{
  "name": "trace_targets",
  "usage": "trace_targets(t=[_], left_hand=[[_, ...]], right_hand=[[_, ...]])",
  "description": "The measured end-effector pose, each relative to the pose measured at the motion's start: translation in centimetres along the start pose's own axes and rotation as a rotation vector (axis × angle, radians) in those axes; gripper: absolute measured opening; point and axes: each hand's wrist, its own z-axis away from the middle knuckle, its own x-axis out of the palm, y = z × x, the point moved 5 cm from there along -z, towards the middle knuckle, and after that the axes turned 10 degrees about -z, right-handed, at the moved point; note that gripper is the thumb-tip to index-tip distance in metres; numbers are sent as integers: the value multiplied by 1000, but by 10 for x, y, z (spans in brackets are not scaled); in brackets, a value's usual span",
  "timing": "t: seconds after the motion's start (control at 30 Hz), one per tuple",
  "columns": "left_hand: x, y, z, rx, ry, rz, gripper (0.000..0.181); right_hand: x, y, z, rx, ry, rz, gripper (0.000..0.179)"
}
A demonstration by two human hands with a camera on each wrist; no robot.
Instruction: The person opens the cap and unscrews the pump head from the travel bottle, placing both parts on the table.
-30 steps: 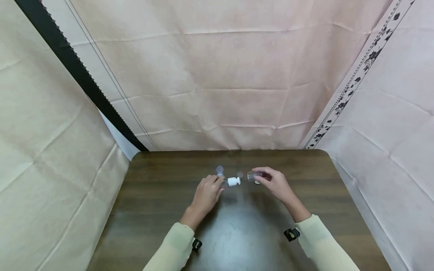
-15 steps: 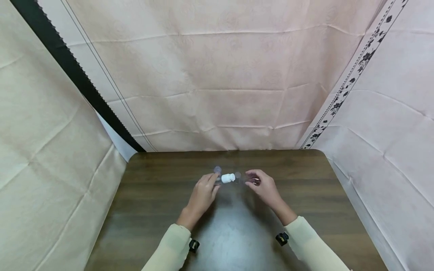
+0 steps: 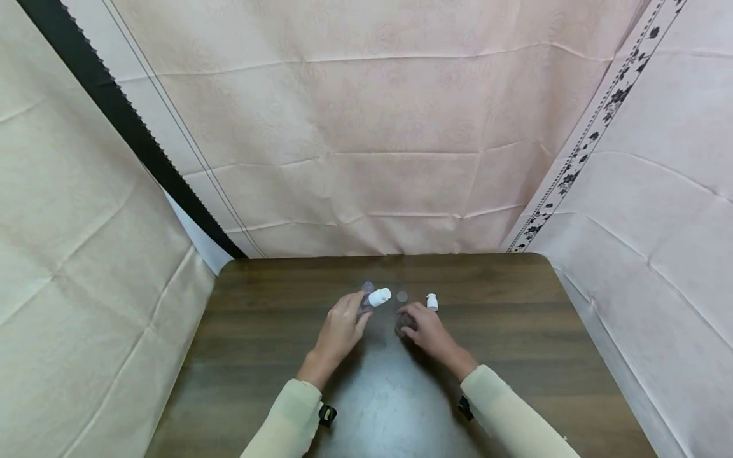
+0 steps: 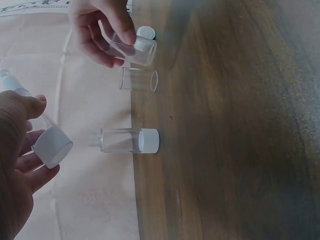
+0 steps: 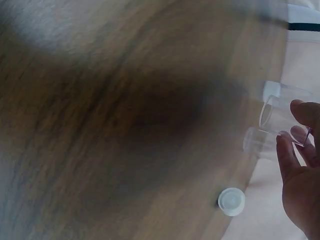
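My left hand (image 3: pixel 339 327) holds a clear bottle at a tilt, its white top (image 3: pixel 380 297) pointing up and right; the white base (image 4: pixel 52 146) shows in the left wrist view. My right hand (image 3: pixel 431 334) grips a clear, cup-like cover (image 5: pixel 276 115) by one end, its round rim facing away from the palm. Behind that hand a small white cap-like piece (image 3: pixel 432 302) stands on the table. Between the hands, farther back, is another clear cylindrical cover (image 4: pixel 140 79). A second clear bottle with a white base (image 4: pixel 149 141) stands beyond my left hand, partly hidden in the head view.
All of this is on a brown wooden table (image 3: pixel 275 356), near its far edge. Pale cloth (image 3: pixel 366 127) hangs behind the table and along both sides. A small black wrist camera (image 3: pixel 328 415) sits at the left cuff.
My right hand has moved left and nearer my body with the clear cover, leaving the white piece in plain sight. The left hand has tipped its bottle's white top upward.
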Motion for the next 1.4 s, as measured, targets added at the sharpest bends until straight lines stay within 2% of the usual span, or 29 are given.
trace_targets(t=[0.13,0.3,0.57,0.77,0.9,1.03,1.2,1.3,1.4], left_hand=[[3,-1,1,-6,-9,3,48],[5,0,3,-9,-20,11,48],[9,2,5,-28,-62,15,47],[13,6,10,-31,-98,12,49],[16,10,12,6,-97,-7,48],[20,13,14,51,-98,-55,47],[27,18,16,104,-134,-130,45],[30,23,17,143,-147,-172,44],[33,28,17,172,-155,-205,43]], right_hand=[[9,4,0,13,-41,-3,37],[16,9,-1,75,-89,5,38],[17,11,2,82,-71,27,43],[6,5,10,79,-10,0,48],[-10,-4,13,35,24,4,50],[-26,-16,14,-32,46,11,61],[-41,-28,14,-52,67,-116,69],[-45,-33,13,-12,50,-255,59],[-44,-35,10,61,28,-349,43]])
